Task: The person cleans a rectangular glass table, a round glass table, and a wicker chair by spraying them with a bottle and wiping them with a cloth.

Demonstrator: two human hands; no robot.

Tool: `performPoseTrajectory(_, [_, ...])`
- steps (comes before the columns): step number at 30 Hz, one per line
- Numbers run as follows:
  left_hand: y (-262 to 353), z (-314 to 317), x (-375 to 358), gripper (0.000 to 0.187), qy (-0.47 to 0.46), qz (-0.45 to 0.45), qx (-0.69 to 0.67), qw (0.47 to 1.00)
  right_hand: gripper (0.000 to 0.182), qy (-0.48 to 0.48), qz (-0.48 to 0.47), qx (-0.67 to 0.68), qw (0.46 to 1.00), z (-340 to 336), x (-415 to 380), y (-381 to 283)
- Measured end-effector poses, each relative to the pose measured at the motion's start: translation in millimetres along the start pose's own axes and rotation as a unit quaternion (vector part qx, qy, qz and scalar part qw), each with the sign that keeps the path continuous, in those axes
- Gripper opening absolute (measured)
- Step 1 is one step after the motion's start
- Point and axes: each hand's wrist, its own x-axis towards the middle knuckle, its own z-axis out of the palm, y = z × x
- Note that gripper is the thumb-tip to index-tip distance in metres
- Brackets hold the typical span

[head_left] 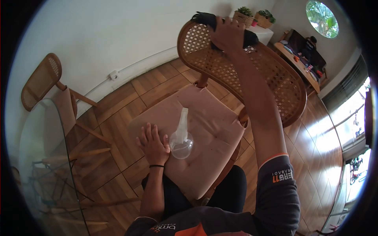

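My right hand (228, 36) is closed over a black cloth (250, 39), pressing it against the top edge of the wooden chair back (271, 74) with its woven cane panel. The cloth spreads out on both sides of my fingers. On the pink padded seat (212, 129) of the same chair, my left hand (152, 147) rests flat with fingers spread. Right beside its thumb is a clear, round-bodied bottle (182, 143) with a long whitish top, on the seat.
A glass tabletop (43, 157) stands at the left, near a second cane-backed chair (43, 80). Behind the chair back, potted plants (243, 16) sit on a white cabinet (263, 33). Farther right, a person (309, 46) is by a wooden bench (296, 65). Wooden flooring (122, 102) surrounds the chair.
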Motion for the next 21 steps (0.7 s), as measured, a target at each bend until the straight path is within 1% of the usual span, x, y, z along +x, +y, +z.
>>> performPoseTrajectory(3, [-1.3,1.9,-0.7,0.055,0.008,0.003,-0.007,1.000,0.055,0.013,-0.077,0.054,0.995,9.4,16.1,-31.5])
performPoseTrajectory(6, [-3.2,1.0,0.1,0.055,0.004,-0.002,-0.018,1.000,0.058,0.126,-0.178,0.021,0.976,29.2,8.5,-53.2])
performPoseTrajectory(9, [-2.9,0.6,0.6,0.054,0.014,-0.006,-0.027,1.000,0.062,0.081,-0.267,0.072,0.958,47.6,-21.4,-65.2])
performPoseTrajectory(12, [-4.4,3.8,-0.3,0.053,0.021,-0.005,-0.028,0.999,0.065,0.000,-0.315,0.161,0.935,74.4,-77.9,-77.3])
performPoseTrajectory(14, [-3.6,1.8,0.5,0.053,0.023,-0.008,-0.032,0.999,0.066,-0.029,-0.339,0.125,0.932,98.5,-110.6,-78.6])
performPoseTrajectory(15, [-3.1,1.2,0.3,0.052,0.023,-0.009,-0.035,0.999,0.066,-0.045,-0.351,0.106,0.929,98.8,-118.1,-76.0])
performPoseTrajectory(16, [-2.5,1.1,-0.5,0.052,0.023,-0.009,-0.034,0.999,0.067,-0.039,-0.348,0.117,0.929,100.5,-118.4,-69.6])
performPoseTrajectory(18, [-3.1,0.9,-0.7,0.052,0.023,-0.006,-0.032,0.999,0.068,-0.029,-0.339,0.138,0.930,82.7,-109.7,-57.2])
performPoseTrajectory(21, [-4.3,1.0,-0.5,0.052,0.030,-0.002,-0.039,0.999,0.070,0.039,-0.204,0.101,0.973,43.0,-79.8,-37.3])
